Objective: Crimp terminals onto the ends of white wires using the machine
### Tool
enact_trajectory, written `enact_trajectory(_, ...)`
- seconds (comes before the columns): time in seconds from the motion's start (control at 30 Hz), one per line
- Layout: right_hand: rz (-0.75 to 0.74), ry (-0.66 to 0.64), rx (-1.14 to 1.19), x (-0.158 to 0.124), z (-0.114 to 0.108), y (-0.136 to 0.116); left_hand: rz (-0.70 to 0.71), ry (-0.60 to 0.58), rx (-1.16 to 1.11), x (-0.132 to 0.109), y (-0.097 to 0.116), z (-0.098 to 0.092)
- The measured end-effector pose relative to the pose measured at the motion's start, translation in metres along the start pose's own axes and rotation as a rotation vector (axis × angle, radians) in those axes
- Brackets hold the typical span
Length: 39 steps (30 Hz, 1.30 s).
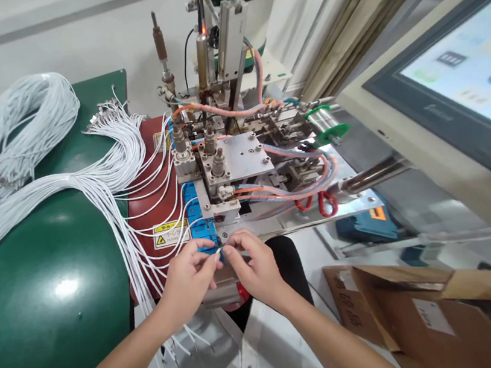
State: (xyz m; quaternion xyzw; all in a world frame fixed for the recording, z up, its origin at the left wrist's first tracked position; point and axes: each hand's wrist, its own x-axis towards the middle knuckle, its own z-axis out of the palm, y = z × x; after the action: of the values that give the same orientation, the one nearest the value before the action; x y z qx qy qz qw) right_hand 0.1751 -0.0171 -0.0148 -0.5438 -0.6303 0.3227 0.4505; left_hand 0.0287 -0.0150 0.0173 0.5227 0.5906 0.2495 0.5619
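The thin, white-sheathed cable end (218, 252) lay pinched by thumb and finger of the left hand (189, 278), just in front of the blue plastic fixture row (201, 230), its axis slanting up toward the right hand (258, 269), whose fingertips sat bunched beside its tip, grip not discernible.

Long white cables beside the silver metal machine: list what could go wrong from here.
Snagging: the long white cables fan out near the left hand and might tangle.
Pinching: the right hand is close to the silver metal machine; moving parts could catch it.
Slipping: the small white piece between the hands could drop.
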Motion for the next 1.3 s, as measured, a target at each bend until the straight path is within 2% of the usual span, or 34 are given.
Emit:
enact_trajectory(0.17,0.242,-0.019,0.075,0.005,0.006,0.014,0.258,0.053,0.502,0.01,0.003,-0.02)
enact_trajectory(0.23,0.331,-0.039,0.137,0.007,0.01,0.019,0.324,0.059,0.6,0.015,0.004,-0.023)
enact_trajectory(0.37,0.444,-0.072,0.246,0.009,0.015,0.024,0.337,0.071,0.638,0.021,0.001,-0.024)
enact_trajectory(0.57,0.474,-0.117,0.322,0.012,0.013,0.022,0.314,0.102,0.659,0.022,0.0,-0.024)
enact_trajectory(0.9,0.587,-0.195,0.453,0.017,0.01,0.021,0.328,0.08,0.729,0.025,0.002,-0.022)
enact_trajectory(1.1,0.515,-0.248,0.366,0.019,0.007,0.022,0.329,0.077,0.805,0.024,0.006,-0.02)
enact_trajectory(1.3,0.181,-0.281,-0.043,0.02,-0.004,0.025,0.327,0.071,0.838,0.025,0.007,-0.02)
